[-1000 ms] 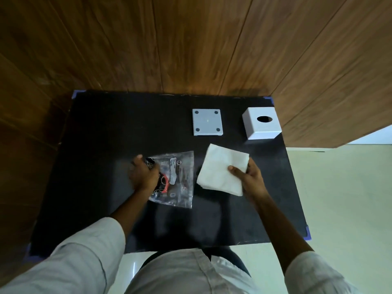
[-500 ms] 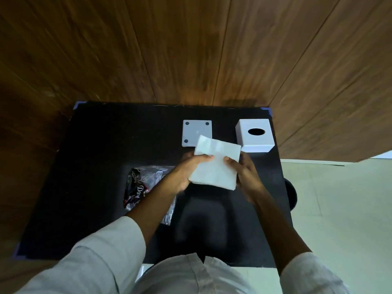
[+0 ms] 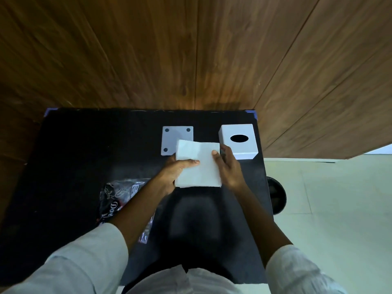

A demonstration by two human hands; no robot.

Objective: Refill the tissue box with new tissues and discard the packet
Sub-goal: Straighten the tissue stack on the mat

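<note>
A white stack of tissues (image 3: 199, 166) is held above the black table (image 3: 84, 158) by both hands. My left hand (image 3: 174, 172) grips its left edge with the thumb on top. My right hand (image 3: 228, 168) grips its right edge. The white tissue box cover (image 3: 239, 143), with an oval slot on top, stands at the back right, just beyond my right hand. Its flat grey base plate (image 3: 172, 136) lies to the left of the cover, partly hidden by the stack. The clear plastic packet (image 3: 118, 200) lies on the table under my left forearm.
A wood-panelled wall (image 3: 191, 56) rises right behind the table. A round black object (image 3: 276, 196) stands on the pale floor by the table's right edge.
My left hand let go of the packet and took hold of the tissue stack. Both hands raised the stack toward the back of the table, near the base plate and box cover.
</note>
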